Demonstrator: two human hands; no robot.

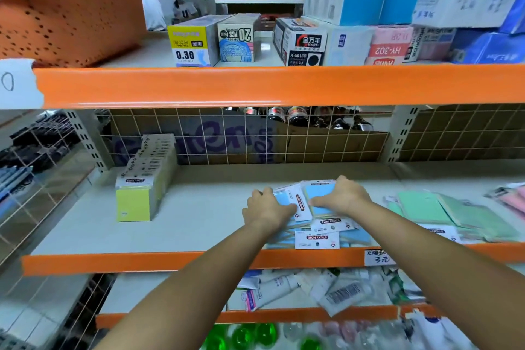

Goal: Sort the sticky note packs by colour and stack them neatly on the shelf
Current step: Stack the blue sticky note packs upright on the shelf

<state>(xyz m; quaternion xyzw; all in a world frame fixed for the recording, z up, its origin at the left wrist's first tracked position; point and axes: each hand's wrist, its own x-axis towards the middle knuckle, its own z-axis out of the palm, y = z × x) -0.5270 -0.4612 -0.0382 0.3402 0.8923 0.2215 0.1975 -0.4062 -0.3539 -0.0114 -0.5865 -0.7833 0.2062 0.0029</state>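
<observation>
Head view, left hand: my left hand (265, 209) sits on the left edge of the blue sticky note packs (318, 213), fingers curled over the top pack's edge, gripping it from the side.
Head view, right hand: my right hand (342, 196) comes in from the right, fingers bent down over the upper blue pack and thumb along its near side, so the packs are squeezed between my two hands.
Blue packs: a loose, fanned pile on the middle shelf (199, 216), near the front edge and a little right of centre; several white "STICKY NOTE" header cards stick out toward me at different angles, so the pile is not squared up.
Yellow packs: the yellow sticky note packs (143, 176) stand in a tidy row on the left of the same shelf, running back toward the wire grid (284, 139), well apart from the blue pile.
Green packs: the green sticky note packs (443, 212) lie overlapping on the right of the shelf, just beside the blue pile.
Pink packs: I see pink sticky note packs (511, 199) at the far right edge, partly cut off.
Shelf front: a handwritten price tag (379, 257) is stuck on the orange rail below the blue pile.
Upper shelf: an orange basket (65, 17) at left, boxes of stationery (298, 40) to its right.
Lower shelf: tubes and sachets (326, 290) in a jumble; I cannot read them.
</observation>
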